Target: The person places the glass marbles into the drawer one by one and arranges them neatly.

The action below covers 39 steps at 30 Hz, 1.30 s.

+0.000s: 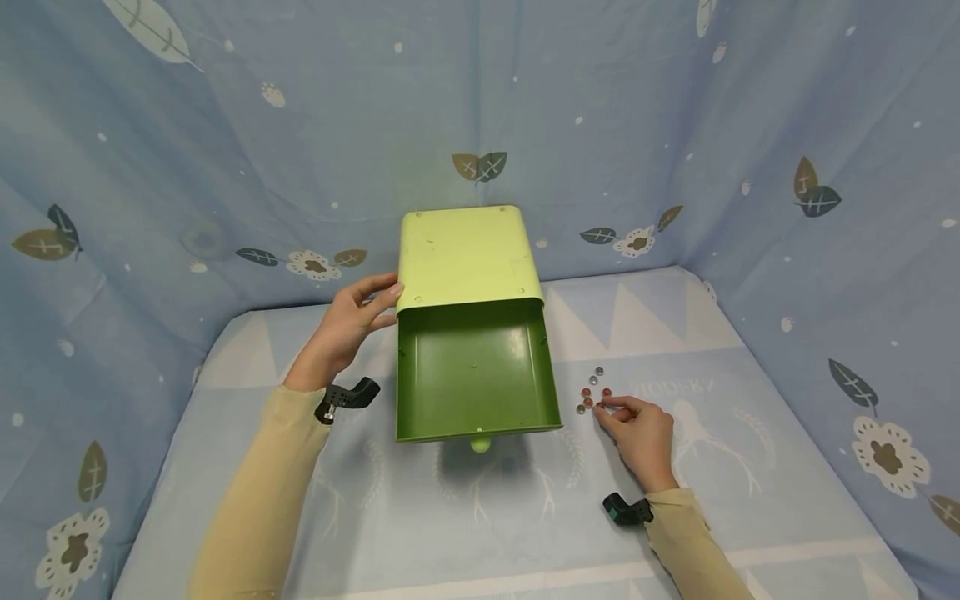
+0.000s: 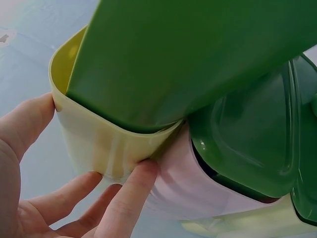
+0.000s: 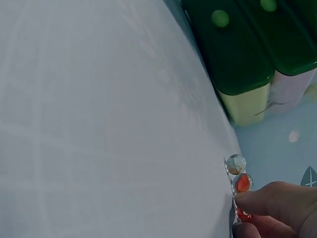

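A small drawer cabinet with a pale yellow-green top stands at the back middle. Its top drawer is pulled out, dark green inside and bare, with a round light green knob in front. My left hand holds the cabinet's upper left corner; in the left wrist view the thumb and fingers lie on either side of the yellow casing. Right of the drawer, my right hand pinches a red marble between thumb and fingers, at the edge of several red and clear glass marbles.
Below the top casing, the left wrist view shows a pink tier with its green drawer front pushed in, and another yellow tier under it. A pale blue patterned cloth covers the table. Blue patterned curtains hang around it.
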Each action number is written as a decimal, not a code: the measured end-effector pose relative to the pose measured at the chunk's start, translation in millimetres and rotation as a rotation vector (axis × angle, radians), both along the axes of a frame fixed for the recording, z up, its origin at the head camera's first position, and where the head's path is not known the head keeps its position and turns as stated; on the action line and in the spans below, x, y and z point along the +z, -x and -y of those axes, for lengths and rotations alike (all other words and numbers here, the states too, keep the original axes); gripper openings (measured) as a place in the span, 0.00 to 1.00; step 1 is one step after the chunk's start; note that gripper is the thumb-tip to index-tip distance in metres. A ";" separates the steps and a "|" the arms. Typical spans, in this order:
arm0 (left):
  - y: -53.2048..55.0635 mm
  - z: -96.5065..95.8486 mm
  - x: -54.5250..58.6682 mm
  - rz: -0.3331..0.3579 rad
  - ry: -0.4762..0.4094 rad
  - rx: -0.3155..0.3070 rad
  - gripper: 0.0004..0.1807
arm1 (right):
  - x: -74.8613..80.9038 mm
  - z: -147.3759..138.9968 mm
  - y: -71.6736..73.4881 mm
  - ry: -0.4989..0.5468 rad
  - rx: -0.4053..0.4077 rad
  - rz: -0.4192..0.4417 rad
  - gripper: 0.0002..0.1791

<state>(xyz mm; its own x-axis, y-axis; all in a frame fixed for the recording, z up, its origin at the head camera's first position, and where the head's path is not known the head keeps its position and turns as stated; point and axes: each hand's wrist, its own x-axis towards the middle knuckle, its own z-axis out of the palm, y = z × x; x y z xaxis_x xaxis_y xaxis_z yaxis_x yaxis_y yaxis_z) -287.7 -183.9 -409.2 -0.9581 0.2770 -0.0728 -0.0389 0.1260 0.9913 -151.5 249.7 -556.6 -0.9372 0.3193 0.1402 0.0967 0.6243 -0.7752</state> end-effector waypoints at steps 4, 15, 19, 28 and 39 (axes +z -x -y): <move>-0.4 -0.1 -1.0 -0.001 -0.005 0.001 0.39 | 0.7 0.9 -0.5 -0.020 -0.009 0.003 0.10; -0.8 0.8 -1.5 -0.006 -0.007 0.002 0.40 | 2.9 3.3 -1.0 -0.068 0.007 -0.038 0.09; -1.7 0.6 -1.3 -0.004 -0.005 0.001 0.40 | 2.8 3.8 -2.4 -0.070 0.006 -0.033 0.09; -0.4 -0.2 -2.9 -0.011 -0.001 0.007 0.39 | 6.2 5.3 -7.9 -0.003 0.029 0.000 0.09; 0.5 -0.4 -2.2 -0.029 0.006 -0.009 0.38 | 23.7 13.3 -22.8 0.041 0.068 -0.002 0.09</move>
<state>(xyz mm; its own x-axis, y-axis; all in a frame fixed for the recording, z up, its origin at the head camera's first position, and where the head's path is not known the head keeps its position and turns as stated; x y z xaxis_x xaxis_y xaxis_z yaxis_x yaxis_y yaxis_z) -288.2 -183.5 -411.4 -0.9574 0.2850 -0.0471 -0.0094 0.1324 0.9912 -128.7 236.4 -532.9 -0.9567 0.2604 0.1302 0.0535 0.5968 -0.8006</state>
